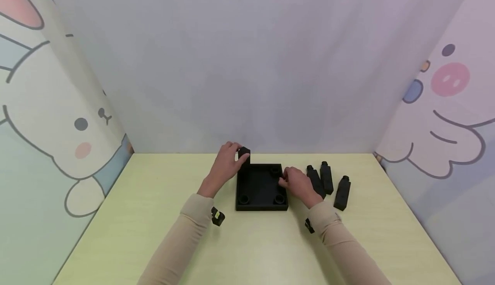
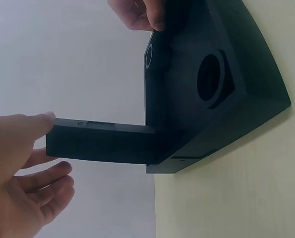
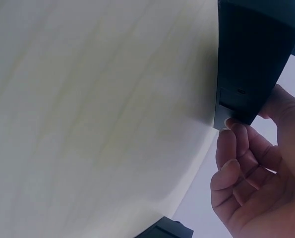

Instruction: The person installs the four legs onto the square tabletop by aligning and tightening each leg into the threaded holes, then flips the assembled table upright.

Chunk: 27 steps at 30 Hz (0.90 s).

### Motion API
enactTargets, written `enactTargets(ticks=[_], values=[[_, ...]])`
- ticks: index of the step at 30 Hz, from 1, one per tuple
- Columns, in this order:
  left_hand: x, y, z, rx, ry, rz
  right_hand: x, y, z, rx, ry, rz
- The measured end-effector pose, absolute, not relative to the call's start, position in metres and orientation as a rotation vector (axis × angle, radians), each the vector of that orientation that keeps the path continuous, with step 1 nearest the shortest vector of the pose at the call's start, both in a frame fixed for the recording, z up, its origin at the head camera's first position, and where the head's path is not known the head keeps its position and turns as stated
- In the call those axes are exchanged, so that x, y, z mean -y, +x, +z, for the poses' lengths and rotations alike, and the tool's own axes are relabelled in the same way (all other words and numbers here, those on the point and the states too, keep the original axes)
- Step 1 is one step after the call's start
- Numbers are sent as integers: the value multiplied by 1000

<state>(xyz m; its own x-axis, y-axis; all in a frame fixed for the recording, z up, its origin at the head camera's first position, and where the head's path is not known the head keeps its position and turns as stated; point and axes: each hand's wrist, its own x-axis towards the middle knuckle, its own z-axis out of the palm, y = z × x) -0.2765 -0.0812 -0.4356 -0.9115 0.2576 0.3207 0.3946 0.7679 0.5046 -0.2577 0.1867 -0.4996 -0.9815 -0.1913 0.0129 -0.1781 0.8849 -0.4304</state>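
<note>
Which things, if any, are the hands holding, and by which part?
The left hand pinches the upright black post by its top end; the right hand grips the black tray by its right wall, near the far corner.

From the head, looks forward and down past both sleeves (image 1: pixel 174 237), over the table (image 1: pixel 116 233) to the far wall (image 1: pixel 247 70), set back farthest. From the left wrist, rolled sideways, looks close across the tray (image 1: pixel 261 186) from its near left toward the far right. From the right wrist, also rolled sideways, looks forward along the tray's right side, again close. Between head and left wrist, shares the tray, upright post (image 1: pixel 244 156), left hand (image 1: pixel 225 162) and right hand (image 1: pixel 298 182); between head and right wrist, tray, right hand and table.
</note>
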Motion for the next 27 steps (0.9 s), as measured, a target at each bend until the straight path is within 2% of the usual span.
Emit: enactTargets(ticks=[12, 21, 27], values=[[83, -280, -435, 2756, -681, -700, -189, -260, -499, -3015, -280, -690], [78, -280, -439, 2815, -480, -721, -189, -259, -497, -3020, -281, -709], [76, -278, -439, 2739, -444, -644, -187, -259, -497, -3018, -288, -702]])
